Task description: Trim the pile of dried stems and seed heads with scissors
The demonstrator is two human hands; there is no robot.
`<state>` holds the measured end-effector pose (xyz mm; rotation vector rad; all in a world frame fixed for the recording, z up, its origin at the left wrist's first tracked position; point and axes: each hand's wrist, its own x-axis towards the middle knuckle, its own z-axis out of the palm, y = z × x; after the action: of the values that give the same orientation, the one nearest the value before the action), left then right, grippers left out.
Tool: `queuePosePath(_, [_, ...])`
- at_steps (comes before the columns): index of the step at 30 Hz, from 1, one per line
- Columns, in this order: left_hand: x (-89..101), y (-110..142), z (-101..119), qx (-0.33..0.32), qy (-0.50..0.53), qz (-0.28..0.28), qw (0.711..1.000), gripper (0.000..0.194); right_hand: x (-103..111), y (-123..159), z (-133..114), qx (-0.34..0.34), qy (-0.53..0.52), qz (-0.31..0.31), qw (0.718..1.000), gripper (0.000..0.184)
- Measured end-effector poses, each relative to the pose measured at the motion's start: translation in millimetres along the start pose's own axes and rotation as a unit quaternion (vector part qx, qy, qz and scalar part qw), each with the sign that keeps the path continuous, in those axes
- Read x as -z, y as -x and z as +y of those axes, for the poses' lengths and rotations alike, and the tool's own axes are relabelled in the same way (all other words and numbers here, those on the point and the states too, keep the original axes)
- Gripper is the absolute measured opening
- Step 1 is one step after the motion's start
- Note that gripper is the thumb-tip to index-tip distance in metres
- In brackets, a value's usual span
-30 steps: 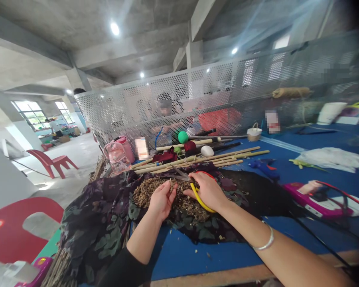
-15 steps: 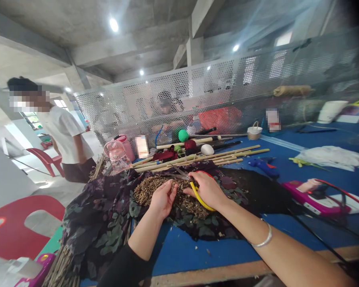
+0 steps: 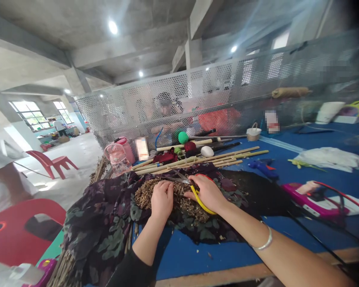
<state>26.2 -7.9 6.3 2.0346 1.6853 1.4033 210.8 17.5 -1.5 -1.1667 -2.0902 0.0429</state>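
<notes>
Right hand (image 3: 207, 192) is gripping scissors (image 3: 201, 203) over the dried-plant heap (image 3: 146, 194); left hand (image 3: 162, 201) is lying over it, fingers bunched — any pinch hidden. Safe handling would be keeping blades off those fingers.

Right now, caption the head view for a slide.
Right hand holds scissors; left hand at loose brown bits on dark patterned cloth.

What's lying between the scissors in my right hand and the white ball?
In the head view, going from the scissors to the white ball, a strip of dark cloth comes first, then several pale sticks lying crosswise.
</notes>
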Motion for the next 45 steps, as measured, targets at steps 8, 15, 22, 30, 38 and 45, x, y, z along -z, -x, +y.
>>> queuePosePath(8, [0.7, 4.1, 7.9, 0.043, 0.097, -0.049, 0.993, 0.019, 3.2, 0.6, -4.9, -0.022, -0.047, 0.000, 0.999, 0.037])
queuePosePath(15, [-2.1, 10.2, 13.8, -0.009, 0.041, -0.112, 0.993, 0.014, 3.5, 0.0, -15.0, -0.026, -0.176, 0.003, 0.984, 0.033])
queuePosePath(22, [-5.5, 16.1, 16.0, -0.061, -0.004, -0.163, 0.985, 0.016, -2.9, 2.6, -15.8, -0.030, -0.216, -0.013, 0.976, 0.024])
queuePosePath(30, [-2.3, 15.9, 26.5, -0.024, 0.104, -0.171, 0.980, 0.023, 9.9, -2.4, -19.8, -0.070, -0.304, -0.013, 0.950, 0.022])
queuePosePath(38, [-7.8, 17.4, 26.8, 0.042, 0.181, -0.170, 0.968, 0.027, 11.2, -0.8, -23.0, -0.078, -0.308, -0.010, 0.948, 0.023])
queuePosePath(45, [-5.8, 8.7, 17.0, 0.150, 0.299, -0.021, 0.942, 0.024, 9.7, 2.9, -16.7, 0.000, -0.138, -0.043, 0.989, 0.053])
